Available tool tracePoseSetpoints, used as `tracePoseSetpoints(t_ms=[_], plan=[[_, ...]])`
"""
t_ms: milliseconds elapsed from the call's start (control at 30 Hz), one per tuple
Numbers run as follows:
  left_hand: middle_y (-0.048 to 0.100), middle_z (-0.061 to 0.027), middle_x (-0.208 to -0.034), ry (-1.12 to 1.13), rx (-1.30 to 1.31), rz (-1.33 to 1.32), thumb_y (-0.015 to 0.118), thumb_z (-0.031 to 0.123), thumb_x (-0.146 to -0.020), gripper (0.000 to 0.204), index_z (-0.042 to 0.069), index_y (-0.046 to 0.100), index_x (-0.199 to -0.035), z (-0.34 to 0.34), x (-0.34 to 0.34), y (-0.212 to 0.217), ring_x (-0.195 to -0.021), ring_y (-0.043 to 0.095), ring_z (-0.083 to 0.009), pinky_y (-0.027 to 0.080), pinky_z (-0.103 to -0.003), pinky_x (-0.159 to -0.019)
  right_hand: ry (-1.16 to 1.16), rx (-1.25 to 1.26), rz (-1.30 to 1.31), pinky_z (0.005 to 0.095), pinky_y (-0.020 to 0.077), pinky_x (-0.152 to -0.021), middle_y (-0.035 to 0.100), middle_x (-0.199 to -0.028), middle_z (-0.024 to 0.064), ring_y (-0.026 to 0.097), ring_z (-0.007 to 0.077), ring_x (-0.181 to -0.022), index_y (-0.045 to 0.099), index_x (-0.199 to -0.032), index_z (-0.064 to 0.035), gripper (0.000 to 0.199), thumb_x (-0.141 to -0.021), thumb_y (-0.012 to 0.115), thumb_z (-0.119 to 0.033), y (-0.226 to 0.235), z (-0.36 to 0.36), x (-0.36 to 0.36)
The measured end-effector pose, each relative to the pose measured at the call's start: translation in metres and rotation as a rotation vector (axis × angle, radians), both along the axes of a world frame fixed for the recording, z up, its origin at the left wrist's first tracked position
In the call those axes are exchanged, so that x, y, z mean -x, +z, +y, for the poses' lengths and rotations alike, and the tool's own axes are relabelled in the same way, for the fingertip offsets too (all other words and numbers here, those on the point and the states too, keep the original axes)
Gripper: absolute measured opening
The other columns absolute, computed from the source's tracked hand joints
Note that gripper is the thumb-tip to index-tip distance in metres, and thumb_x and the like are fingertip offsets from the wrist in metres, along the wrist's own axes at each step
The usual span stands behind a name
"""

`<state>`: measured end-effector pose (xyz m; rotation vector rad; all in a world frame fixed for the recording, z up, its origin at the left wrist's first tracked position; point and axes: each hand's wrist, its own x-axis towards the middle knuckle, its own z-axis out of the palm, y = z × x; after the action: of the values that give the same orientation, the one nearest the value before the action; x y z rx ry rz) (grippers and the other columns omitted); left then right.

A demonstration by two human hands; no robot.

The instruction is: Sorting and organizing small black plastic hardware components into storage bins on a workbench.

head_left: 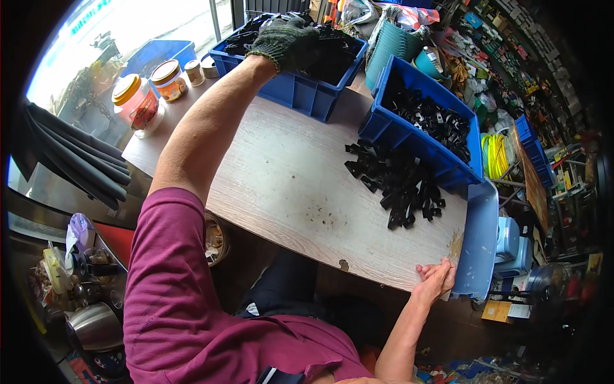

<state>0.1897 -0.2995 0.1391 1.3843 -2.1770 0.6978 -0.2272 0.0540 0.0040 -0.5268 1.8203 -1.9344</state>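
My left hand [286,46], in a dark knitted work glove, reaches over a blue plastic crate [295,96] at the table's far side. Black plastic parts [332,59] fill that crate under and beside the glove. The fingers blend into the dark parts, so whether they hold one is hidden. My right hand [438,276] is bare and rests at the near right corner of the table, fingers curled in, with nothing visible in them. Beyond it, a loose pile of black clip-like parts [400,182] lies on the tabletop.
A second blue crate [425,150] of small black parts stands at the right edge of the wooden table [281,173]. Next to my right hand is a blue-grey tray [478,246]. Jars [137,102] stand at the far left. Cluttered shelves [537,77] line the right.
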Motion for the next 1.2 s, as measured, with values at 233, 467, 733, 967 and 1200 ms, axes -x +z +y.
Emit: tracePoseSetpoints(t_ms=[233, 467, 733, 967, 1200], plan=[[0.062, -0.0159, -0.123, 0.160, -0.039, 0.051, 0.059, 0.056, -0.089, 0.045, 0.032, 0.062, -0.127, 0.000, -0.006, -0.007, -0.111, 0.062, -0.0403, 0.052, -0.056, -0.086, -0.011, -0.004, 0.013, 0.0338, 0.0528, -0.049, 0.036, -0.049, -0.0006, 0.044, 0.0109, -0.046, 0.054, -0.092, -0.0063, 0.017, -0.096, 0.058, -0.023, 0.001, 0.000, -0.002], [0.065, -0.0176, -0.109, -0.014, -0.012, 0.084, 0.058, 0.050, -0.092, 0.035, 0.031, 0.065, -0.121, -0.002, -0.004, -0.015, -0.096, 0.067, -0.0387, 0.055, -0.051, -0.079, -0.008, 0.018, 0.032, 0.0331, 0.0528, -0.049, 0.035, -0.049, -0.0011, 0.044, 0.0105, -0.045, 0.054, -0.092, -0.0067, 0.017, -0.096, 0.058, -0.023, -0.005, 0.001, 0.002], [0.066, -0.0160, -0.105, -0.045, 0.104, 0.058, 0.061, 0.039, -0.093, 0.031, 0.021, 0.064, -0.118, 0.006, -0.005, -0.021, -0.095, 0.066, -0.0376, 0.055, -0.050, -0.078, -0.008, 0.033, 0.031, 0.0331, 0.0530, -0.049, 0.035, -0.049, -0.0014, 0.045, 0.0100, -0.045, 0.054, -0.092, -0.0071, 0.017, -0.096, 0.058, -0.023, -0.003, 0.000, 0.000], [0.066, -0.0136, -0.104, -0.049, 0.145, 0.308, 0.061, 0.029, -0.093, 0.027, 0.016, 0.061, -0.117, 0.037, -0.016, -0.036, -0.096, 0.066, -0.0351, 0.054, -0.047, -0.078, -0.018, 0.025, 0.020, 0.0329, 0.0526, -0.049, 0.036, -0.049, -0.0013, 0.045, 0.0100, -0.046, 0.055, -0.091, -0.0070, 0.016, -0.095, 0.059, -0.022, -0.002, 0.001, 0.000], [0.069, -0.0142, -0.102, 0.061, 0.318, 0.501, 0.065, 0.024, -0.093, 0.026, 0.009, 0.066, -0.114, 0.071, -0.037, -0.097, -0.097, 0.065, -0.0343, 0.053, -0.044, -0.082, -0.001, 0.001, 0.020, 0.0352, 0.0533, -0.051, 0.038, -0.050, 0.0000, 0.048, 0.0124, -0.048, 0.056, -0.093, -0.0069, 0.016, -0.097, 0.057, -0.022, -0.004, 0.001, 0.003]])
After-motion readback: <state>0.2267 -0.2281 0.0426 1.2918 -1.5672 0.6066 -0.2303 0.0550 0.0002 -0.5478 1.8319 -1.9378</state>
